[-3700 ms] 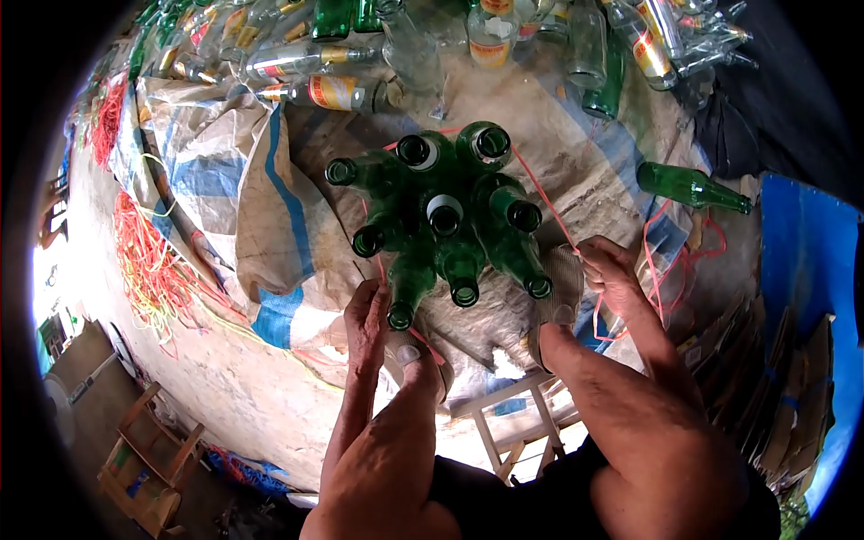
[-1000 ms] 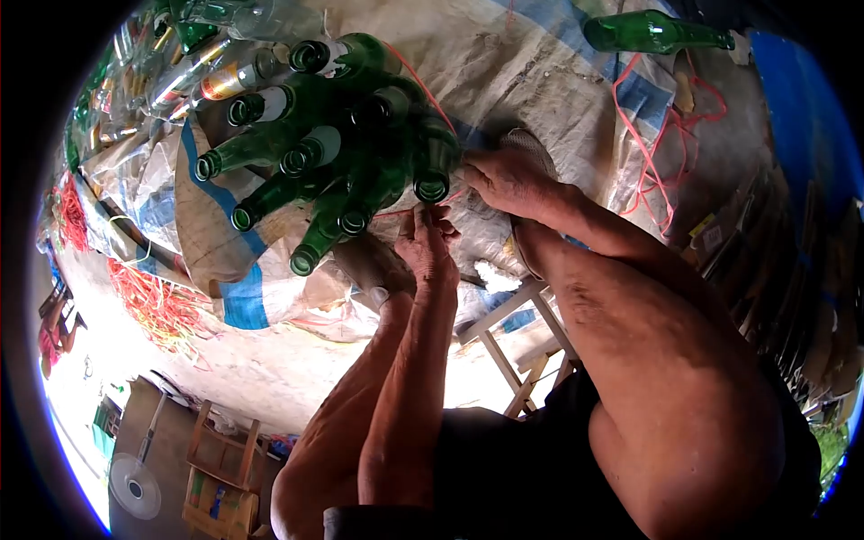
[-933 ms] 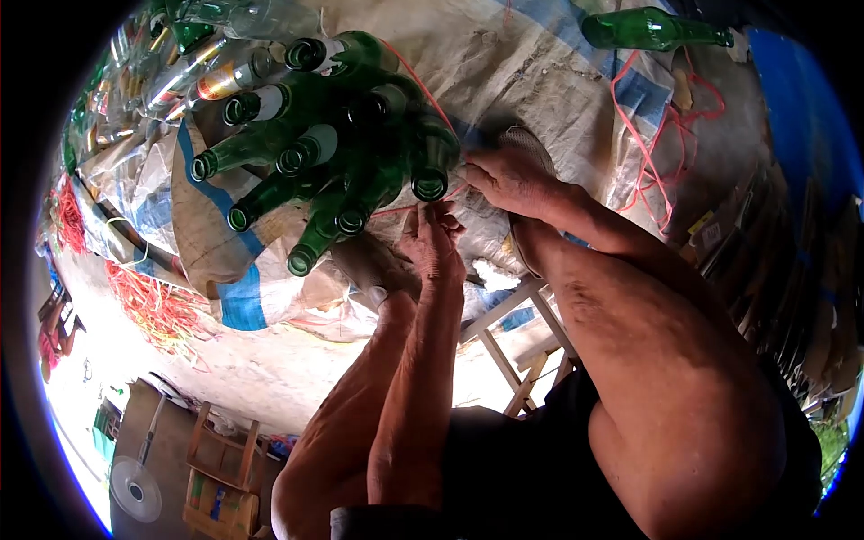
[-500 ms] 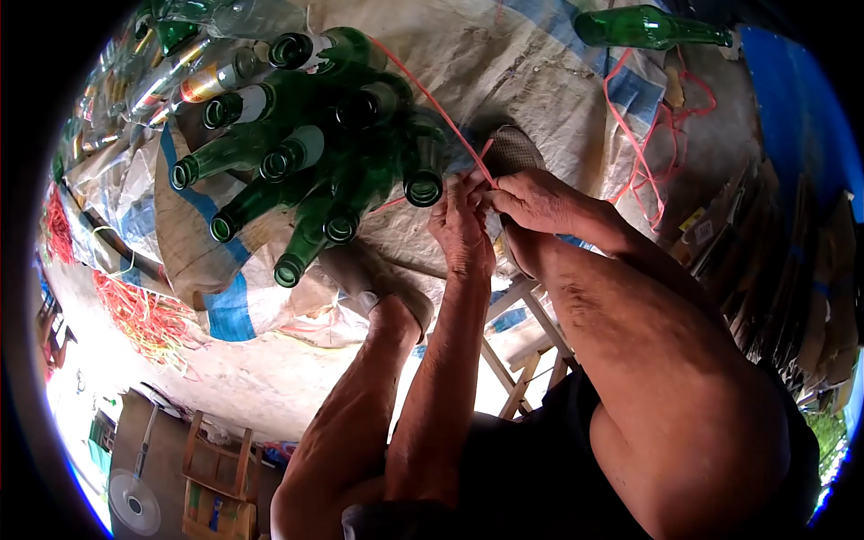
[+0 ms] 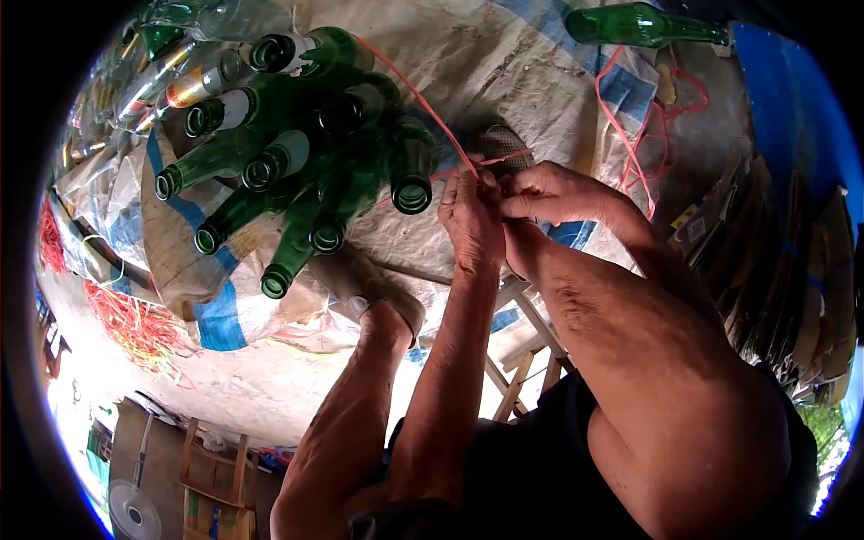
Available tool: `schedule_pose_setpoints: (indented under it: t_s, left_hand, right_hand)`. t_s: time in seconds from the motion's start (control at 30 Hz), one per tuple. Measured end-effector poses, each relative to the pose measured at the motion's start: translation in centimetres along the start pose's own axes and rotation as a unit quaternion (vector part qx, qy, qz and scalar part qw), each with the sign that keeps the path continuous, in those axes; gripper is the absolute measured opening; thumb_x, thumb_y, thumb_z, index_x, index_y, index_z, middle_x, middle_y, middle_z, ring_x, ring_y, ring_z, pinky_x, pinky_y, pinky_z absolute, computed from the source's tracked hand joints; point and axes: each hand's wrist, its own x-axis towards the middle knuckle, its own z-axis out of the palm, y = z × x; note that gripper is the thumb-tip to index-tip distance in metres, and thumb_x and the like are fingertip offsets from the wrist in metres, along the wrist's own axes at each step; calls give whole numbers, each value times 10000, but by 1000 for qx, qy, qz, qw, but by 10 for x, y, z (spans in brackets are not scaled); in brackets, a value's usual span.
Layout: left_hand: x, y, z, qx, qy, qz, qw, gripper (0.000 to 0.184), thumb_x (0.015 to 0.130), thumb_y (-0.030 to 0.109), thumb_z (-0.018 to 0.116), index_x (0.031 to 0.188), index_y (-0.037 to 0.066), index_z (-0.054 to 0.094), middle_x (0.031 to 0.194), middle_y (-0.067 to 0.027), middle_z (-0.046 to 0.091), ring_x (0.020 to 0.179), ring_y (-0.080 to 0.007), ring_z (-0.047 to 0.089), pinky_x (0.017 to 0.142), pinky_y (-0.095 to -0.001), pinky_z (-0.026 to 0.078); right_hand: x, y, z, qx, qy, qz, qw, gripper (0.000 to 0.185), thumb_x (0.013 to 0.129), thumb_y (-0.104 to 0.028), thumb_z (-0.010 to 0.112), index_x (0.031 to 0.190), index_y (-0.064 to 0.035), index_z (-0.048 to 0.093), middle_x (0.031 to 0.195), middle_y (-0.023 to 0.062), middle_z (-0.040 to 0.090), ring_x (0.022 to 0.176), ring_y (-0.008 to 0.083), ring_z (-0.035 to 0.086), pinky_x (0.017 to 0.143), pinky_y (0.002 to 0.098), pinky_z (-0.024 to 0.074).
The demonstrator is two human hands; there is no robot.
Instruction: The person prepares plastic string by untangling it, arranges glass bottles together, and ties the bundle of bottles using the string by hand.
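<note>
A bundle of green glass bottles [image 5: 297,162] stands to the left of my hands, necks toward me and mouths open. A pink plastic string [image 5: 421,101] runs from the top of the bundle down to my fingers, and a second length crosses near them. My left hand [image 5: 470,216] pinches the string where the lengths meet. Right beside it, my right hand [image 5: 544,193] is closed, its fingertips pressed near the same crossing; a short string end sticks out above it. The exact grip of the fingertips is partly hidden.
A single green bottle [image 5: 643,25] lies at the top right, with loose pink string [image 5: 634,148] below it. Flattened cardboard [image 5: 783,270] is stacked at the right. More bottles [image 5: 198,81] lie at upper left, above a heap of string [image 5: 135,328]. My shoes flank the bundle's near side.
Both hands have shifted slightly down and right in view. The short string end has swung from upright to pointing right, across the other length. The bundle appears slightly further left.
</note>
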Motion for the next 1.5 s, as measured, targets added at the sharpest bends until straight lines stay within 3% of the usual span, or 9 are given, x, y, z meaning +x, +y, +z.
schedule_pose_setpoints:
  t_s: [0.07, 0.13, 0.23, 0.4, 0.73, 0.93, 1.03, 1.2, 1.5]
  left_hand:
    - [4, 1, -5, 4, -6, -19, 1000, 211, 1054, 263, 597, 1054, 73, 688, 680, 49, 486, 572, -60, 414, 539, -222, 383]
    - [4, 3, -5, 11, -7, -30, 999, 202, 1051, 263, 604, 1049, 81, 691, 649, 71, 421, 554, -44, 346, 520, -212, 322]
    - [0, 6, -1, 20, 0, -37, 999, 206, 1052, 270, 603, 1045, 87, 696, 628, 85, 380, 540, -29, 294, 497, -203, 253]
    - [-1, 6, -4, 32, -6, -42, 999, 221, 1056, 270, 582, 1019, 86, 698, 611, 74, 367, 510, -32, 252, 459, -208, 197]
    - [6, 22, -12, -4, -17, -32, 999, 201, 1021, 294, 606, 1095, 107, 608, 630, 47, 372, 559, -91, 312, 557, -278, 292]
    - [13, 25, -17, 17, -20, -6, 1000, 101, 1018, 239, 641, 1018, 161, 578, 702, 43, 443, 599, -88, 358, 566, -281, 329]
    - [15, 20, -18, 14, -13, 3, 1000, 137, 1014, 196, 655, 927, 182, 550, 711, 46, 460, 589, -82, 361, 534, -271, 314]
    - [13, 17, -15, 9, -6, 36, 999, 144, 991, 129, 668, 885, 149, 573, 727, 51, 512, 551, -43, 361, 466, -231, 297]
    - [14, 19, -19, 10, -40, 19, 999, 152, 970, 69, 658, 1063, 169, 592, 780, 46, 522, 569, -52, 344, 496, -232, 290]
  right_hand:
    - [5, 10, -9, 69, -11, -5, 998, 399, 1001, -438, 660, 986, -42, 710, 809, 25, 663, 737, 93, 637, 565, 253, 515]
    - [10, 13, -6, 97, 62, -4, 993, 397, 997, -425, 671, 990, -29, 697, 810, 34, 672, 733, 102, 647, 591, 261, 531]
    - [22, 8, 10, 76, 215, -108, 968, 373, 999, -398, 675, 988, -26, 698, 789, 39, 675, 728, 107, 654, 621, 263, 540]
    - [41, 3, 16, 186, 226, -80, 953, 318, 995, -344, 675, 959, -28, 696, 803, 33, 680, 736, 102, 647, 635, 255, 532]
    - [45, 13, 5, 205, 274, -49, 938, 314, 984, -313, 650, 803, -56, 669, 725, -7, 592, 661, 76, 548, 587, 258, 474]
    - [41, 15, -5, 230, 309, -39, 922, 329, 912, -329, 644, 738, -51, 626, 636, -9, 527, 585, 86, 508, 557, 260, 434]
    - [38, 19, -10, 261, 313, -30, 913, 275, 962, -265, 633, 795, -48, 647, 679, -6, 539, 611, 96, 502, 554, 262, 415]
    - [36, 21, -9, 272, 315, -14, 909, 300, 958, -289, 647, 793, -39, 642, 678, -3, 538, 606, 104, 505, 552, 273, 421]
    - [41, 25, -8, 299, 316, -52, 899, 288, 968, -270, 634, 793, -42, 634, 669, -5, 523, 589, 108, 493, 552, 273, 410]
